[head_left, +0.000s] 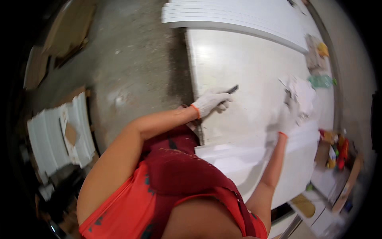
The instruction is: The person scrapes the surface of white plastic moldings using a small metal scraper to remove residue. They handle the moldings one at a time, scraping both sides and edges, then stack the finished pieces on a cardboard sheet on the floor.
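My left hand (210, 104), in a white knit glove with an orange cuff, is closed around a short dark tool (232, 89) with a narrow handle; its exact kind is unclear. The tool points away and to the right, above the white tabletop (234, 59). My right hand (288, 115), gloved the same way, is reached out over the right side of the table and smeared by motion. Beside its fingers lies a crumpled white heap (303, 95), like paper or cloth. A small dark thing (287, 95) shows at the fingertips; whether they hold it is unclear.
Stacked white panels (234, 14) fill the table's far end. White boards (254, 159) lie at its near side. A green plastic bottle (320, 81) stands by the right edge. A box of colourful items (336, 151) is at the right. Ribbed white pieces (59, 135) rest on the left floor.
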`<action>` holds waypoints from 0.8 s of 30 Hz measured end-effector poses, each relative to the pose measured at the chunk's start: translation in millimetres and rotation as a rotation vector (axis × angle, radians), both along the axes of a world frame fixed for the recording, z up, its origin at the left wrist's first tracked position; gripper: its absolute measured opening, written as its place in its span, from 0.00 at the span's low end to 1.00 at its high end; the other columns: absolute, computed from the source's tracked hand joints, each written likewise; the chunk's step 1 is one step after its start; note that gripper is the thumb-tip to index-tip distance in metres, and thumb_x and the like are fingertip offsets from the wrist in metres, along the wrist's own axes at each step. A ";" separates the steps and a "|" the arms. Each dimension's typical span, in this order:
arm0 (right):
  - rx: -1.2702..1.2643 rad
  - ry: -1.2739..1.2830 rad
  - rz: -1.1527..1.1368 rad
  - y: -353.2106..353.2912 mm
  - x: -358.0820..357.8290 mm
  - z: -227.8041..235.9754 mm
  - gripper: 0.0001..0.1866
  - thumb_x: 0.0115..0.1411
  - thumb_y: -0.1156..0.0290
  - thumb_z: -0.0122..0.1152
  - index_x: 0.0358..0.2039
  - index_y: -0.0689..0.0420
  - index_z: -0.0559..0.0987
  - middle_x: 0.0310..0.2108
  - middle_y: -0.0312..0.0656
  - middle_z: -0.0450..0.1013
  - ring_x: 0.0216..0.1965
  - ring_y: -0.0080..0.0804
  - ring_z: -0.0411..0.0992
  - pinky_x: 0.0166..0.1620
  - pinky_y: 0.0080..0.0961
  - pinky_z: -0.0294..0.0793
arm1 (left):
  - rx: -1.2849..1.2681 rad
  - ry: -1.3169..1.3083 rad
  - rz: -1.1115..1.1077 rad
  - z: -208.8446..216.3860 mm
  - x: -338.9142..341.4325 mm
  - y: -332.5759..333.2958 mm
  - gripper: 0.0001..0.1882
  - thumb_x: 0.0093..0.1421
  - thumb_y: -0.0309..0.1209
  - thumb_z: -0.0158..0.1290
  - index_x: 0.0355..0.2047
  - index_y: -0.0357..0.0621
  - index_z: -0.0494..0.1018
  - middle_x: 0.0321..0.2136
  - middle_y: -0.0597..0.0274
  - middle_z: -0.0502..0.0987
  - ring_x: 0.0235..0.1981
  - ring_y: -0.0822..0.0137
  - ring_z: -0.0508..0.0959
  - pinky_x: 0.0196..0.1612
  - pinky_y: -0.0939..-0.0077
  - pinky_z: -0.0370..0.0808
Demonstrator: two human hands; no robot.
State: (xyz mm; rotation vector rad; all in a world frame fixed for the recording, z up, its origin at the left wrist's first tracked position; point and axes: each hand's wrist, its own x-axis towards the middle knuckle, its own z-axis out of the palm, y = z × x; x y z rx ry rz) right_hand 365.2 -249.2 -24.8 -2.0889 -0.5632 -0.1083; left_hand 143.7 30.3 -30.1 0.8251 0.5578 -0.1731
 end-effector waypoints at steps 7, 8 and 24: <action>0.118 0.736 0.065 80.6 -133.9 53.8 0.24 0.61 0.63 0.58 0.56 0.61 0.72 0.52 0.50 0.72 0.52 0.38 0.71 0.53 0.39 0.71 | 0.061 -0.088 -0.198 35.1 18.5 -54.9 0.15 0.64 0.36 0.50 0.46 0.40 0.75 0.35 0.65 0.78 0.36 0.77 0.76 0.32 0.79 0.75; 0.310 1.030 0.053 95.6 -154.5 60.5 0.22 0.61 0.65 0.58 0.54 0.62 0.74 0.49 0.49 0.74 0.49 0.35 0.73 0.49 0.35 0.74 | 0.057 -0.184 -0.149 7.9 19.6 -67.1 0.14 0.63 0.35 0.50 0.44 0.41 0.76 0.37 0.63 0.78 0.41 0.74 0.75 0.37 0.80 0.74; 0.216 0.356 -0.254 116.8 191.8 -67.9 0.15 0.58 0.66 0.56 0.46 0.53 0.77 0.33 0.41 0.75 0.29 0.31 0.72 0.27 0.25 0.67 | 0.141 0.007 0.434 -106.6 -214.3 66.5 0.16 0.63 0.30 0.51 0.50 0.37 0.73 0.34 0.55 0.80 0.31 0.65 0.81 0.32 0.74 0.79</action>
